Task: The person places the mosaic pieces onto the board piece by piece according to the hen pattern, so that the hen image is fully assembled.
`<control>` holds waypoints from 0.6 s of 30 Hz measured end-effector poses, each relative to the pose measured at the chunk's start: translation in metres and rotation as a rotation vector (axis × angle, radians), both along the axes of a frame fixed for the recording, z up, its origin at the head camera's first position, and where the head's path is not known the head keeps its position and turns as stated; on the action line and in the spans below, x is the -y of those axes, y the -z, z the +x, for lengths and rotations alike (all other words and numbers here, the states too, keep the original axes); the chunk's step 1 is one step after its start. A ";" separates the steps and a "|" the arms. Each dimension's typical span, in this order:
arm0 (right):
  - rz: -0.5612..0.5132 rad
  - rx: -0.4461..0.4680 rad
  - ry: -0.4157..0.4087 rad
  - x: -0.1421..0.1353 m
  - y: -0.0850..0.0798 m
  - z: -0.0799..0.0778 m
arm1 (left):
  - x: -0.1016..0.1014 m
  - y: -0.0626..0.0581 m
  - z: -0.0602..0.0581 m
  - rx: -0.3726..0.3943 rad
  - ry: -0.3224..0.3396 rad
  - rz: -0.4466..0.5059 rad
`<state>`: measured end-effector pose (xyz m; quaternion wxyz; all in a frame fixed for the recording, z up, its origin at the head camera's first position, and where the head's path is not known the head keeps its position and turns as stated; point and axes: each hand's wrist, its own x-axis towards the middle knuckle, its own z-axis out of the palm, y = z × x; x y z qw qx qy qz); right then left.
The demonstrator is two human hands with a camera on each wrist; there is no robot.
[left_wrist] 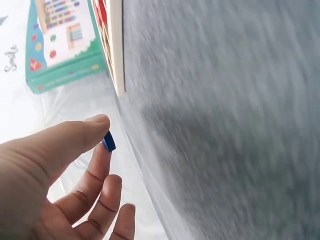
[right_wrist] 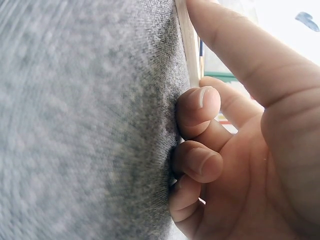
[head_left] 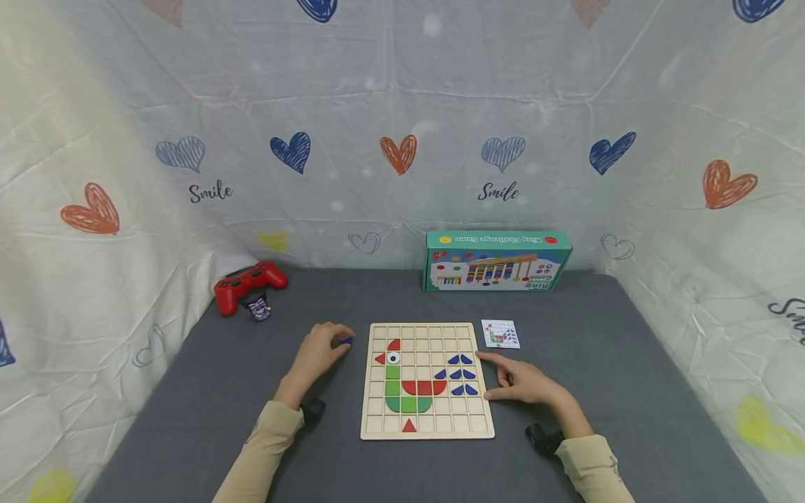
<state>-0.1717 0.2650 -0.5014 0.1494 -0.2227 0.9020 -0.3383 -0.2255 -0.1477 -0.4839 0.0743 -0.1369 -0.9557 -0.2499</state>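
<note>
My left hand (head_left: pixel 321 353) pinches a small blue puzzle tile (left_wrist: pixel 109 142) between thumb and index finger, left of the wooden grid board (head_left: pixel 377 423); in the left wrist view its other fingers curl loosely below. My right hand (head_left: pixel 525 381) lies at the board's right edge, index finger and thumb spread apart along it. The right wrist view shows its remaining fingers bent against the cloth. Coloured tiles on the board form a bird: a white eye tile (head_left: pixel 393 358), green squares (head_left: pixel 393 372), red body pieces (head_left: pixel 424 388) and several blue tail pieces (head_left: pixel 463 374).
A small pattern card (head_left: pixel 501 334) with a similar bird lies beyond the board's upper right corner. Behind it stands a green game box (head_left: pixel 498 261). A red game controller (head_left: pixel 249 285) and a small purple figure (head_left: pixel 258 307) lie at the back left of the grey cloth (head_left: pixel 339 468).
</note>
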 end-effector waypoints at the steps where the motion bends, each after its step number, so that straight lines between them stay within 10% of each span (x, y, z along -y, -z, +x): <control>1: -0.002 -0.002 -0.002 0.000 0.000 0.000 | -0.003 0.000 0.001 -0.003 0.006 -0.001; 18: -0.002 -0.002 -0.002 0.000 -0.001 0.001 | -0.046 -0.004 0.019 -0.012 0.151 -0.024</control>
